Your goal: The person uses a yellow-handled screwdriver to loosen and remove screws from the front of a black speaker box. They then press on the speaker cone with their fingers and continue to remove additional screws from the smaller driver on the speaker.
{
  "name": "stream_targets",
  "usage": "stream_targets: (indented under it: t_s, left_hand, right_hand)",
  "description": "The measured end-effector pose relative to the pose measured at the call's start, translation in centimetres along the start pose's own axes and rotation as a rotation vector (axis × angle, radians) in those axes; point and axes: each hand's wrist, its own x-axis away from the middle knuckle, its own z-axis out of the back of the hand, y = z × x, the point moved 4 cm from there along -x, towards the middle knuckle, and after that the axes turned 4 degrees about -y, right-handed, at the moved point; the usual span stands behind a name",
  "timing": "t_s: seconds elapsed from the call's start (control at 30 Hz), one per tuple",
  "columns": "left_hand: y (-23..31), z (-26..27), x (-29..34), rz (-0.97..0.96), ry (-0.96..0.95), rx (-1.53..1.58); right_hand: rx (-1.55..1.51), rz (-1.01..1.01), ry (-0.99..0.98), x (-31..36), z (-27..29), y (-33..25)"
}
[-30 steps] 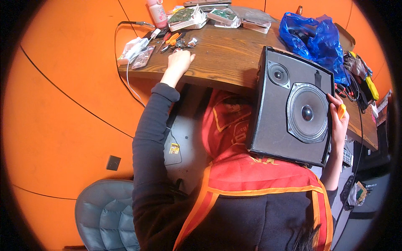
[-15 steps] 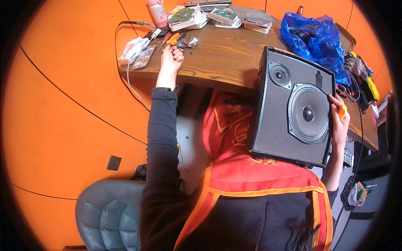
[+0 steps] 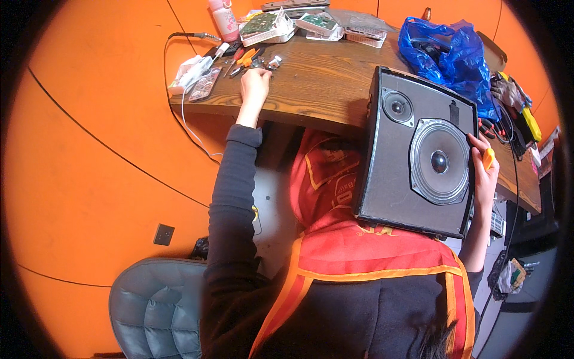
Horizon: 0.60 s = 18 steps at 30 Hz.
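A black speaker box (image 3: 391, 173) leans tilted across my lap against the table edge. Its front shows a large round speaker cone (image 3: 440, 161) and a smaller one (image 3: 397, 106). My right hand (image 3: 483, 163) grips the box's right side, with an orange handle (image 3: 489, 159) tucked in the same hand; the rest of that tool is hidden. At the table's left part, my left hand (image 3: 255, 85) is closed, fingertips down among small metal parts (image 3: 274, 62). Whatever it pinches is hidden. Just left of it lie orange-handled pliers (image 3: 246, 58).
Open white cases with green circuit boards (image 3: 263, 25) stand at the back beside a pink bottle (image 3: 223, 19). A blue plastic bag (image 3: 445, 54) and gloves (image 3: 508, 93) lie at the right. A white cable (image 3: 185, 110) hangs off the left edge. A grey padded chair (image 3: 155, 308) stands left.
My left hand has moved a little to the right, away from the orange-handled pliers and onto the spot by the small parts. The right hand and speaker box stay in place.
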Motion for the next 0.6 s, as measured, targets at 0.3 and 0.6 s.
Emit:
stream_targets:
  t_s: [0.3, 0.6]
  left_hand:
    - [1.0, -0.3, 0.3, 0.005, -0.1, -0.218]
    - [1.0, 0.3, 0.1, -0.008, 0.018, 0.033]
  right_hand:
    - [0.004, 0.002, -0.004, 0.0, 0.2, 0.6]
    - [0.046, -0.012, -0.004, -0.1, -0.5, -0.9]
